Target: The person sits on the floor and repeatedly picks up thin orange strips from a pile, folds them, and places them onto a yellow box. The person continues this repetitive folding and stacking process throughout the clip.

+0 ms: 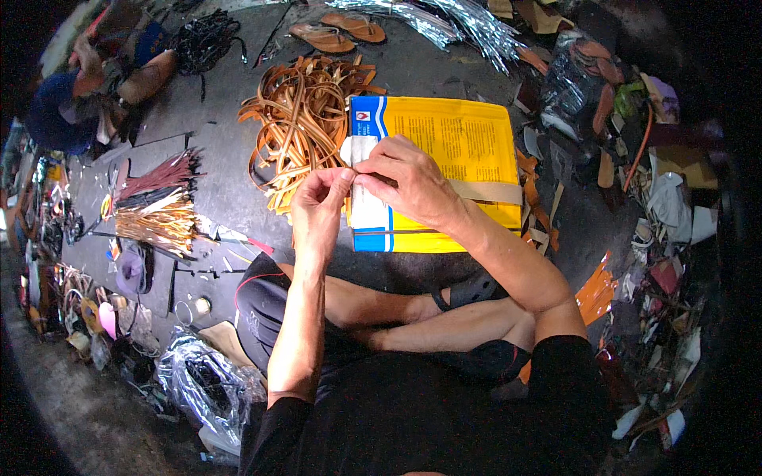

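Observation:
In front of my crossed legs lies a flat yellow board (452, 135) with a blue and white printed band at its left end. Over that band my left hand (319, 202) and my right hand (413, 181) meet, thumbs and fingertips pinched together. Whatever sits between the fingertips is too small to make out. A beige strip (490, 192) lies across the board's right part, next to my right wrist. Touching the board's left side is a heap of tan and brown leather-like straps (298, 119).
Bundles of dark red and tan strips (159, 202) lie on the floor at the left. Sandals (337, 33) and shiny silver strips (468, 32) are at the back. Scraps crowd the right, with orange pieces (597, 289). Another person (99, 87) sits far left. Clear plastic (206, 385) lies near left.

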`<state>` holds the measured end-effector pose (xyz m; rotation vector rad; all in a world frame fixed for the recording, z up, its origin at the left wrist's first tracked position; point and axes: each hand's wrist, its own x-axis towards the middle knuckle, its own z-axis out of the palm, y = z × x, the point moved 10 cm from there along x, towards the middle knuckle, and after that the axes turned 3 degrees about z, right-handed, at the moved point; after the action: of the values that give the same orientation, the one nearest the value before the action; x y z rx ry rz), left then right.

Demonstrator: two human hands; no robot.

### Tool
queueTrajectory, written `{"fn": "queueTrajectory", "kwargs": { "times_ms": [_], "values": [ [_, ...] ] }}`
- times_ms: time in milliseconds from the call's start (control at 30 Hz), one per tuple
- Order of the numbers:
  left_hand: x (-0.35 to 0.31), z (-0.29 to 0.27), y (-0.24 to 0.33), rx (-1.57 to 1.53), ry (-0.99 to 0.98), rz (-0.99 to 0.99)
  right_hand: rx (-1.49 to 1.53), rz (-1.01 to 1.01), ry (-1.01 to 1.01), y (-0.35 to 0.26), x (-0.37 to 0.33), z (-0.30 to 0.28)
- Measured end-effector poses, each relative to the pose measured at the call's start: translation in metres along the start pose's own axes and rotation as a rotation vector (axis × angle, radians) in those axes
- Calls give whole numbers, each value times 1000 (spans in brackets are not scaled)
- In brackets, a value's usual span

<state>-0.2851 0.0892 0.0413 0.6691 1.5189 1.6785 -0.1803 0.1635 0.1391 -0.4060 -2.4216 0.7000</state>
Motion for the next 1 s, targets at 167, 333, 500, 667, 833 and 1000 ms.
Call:
{"fn": "queueTrajectory", "kwargs": {
  "times_ms": [167, 333, 500, 667, 833, 1000],
  "values": [
    [5, -3, -28, -237, 2, -106, 57, -6, -8, 1, -1, 2],
    [8, -5, -46, -415, -13, -203, 72, 0, -17, 3, -2, 1],
    [18, -25, -72, -402, 24, -214, 63, -2, -18, 1, -2, 1],
    [27, -50, -91, -289, 96, -216, 59, -1, -24, 6, -5, 4],
    [42, -78, -122, -262, 99, -206, 68, 0, -19, -1, -3, 4],
    [20, -53, -138, -1341, 301, -446, 65, 2, -30, -2, 4, 5]
  ]
}}
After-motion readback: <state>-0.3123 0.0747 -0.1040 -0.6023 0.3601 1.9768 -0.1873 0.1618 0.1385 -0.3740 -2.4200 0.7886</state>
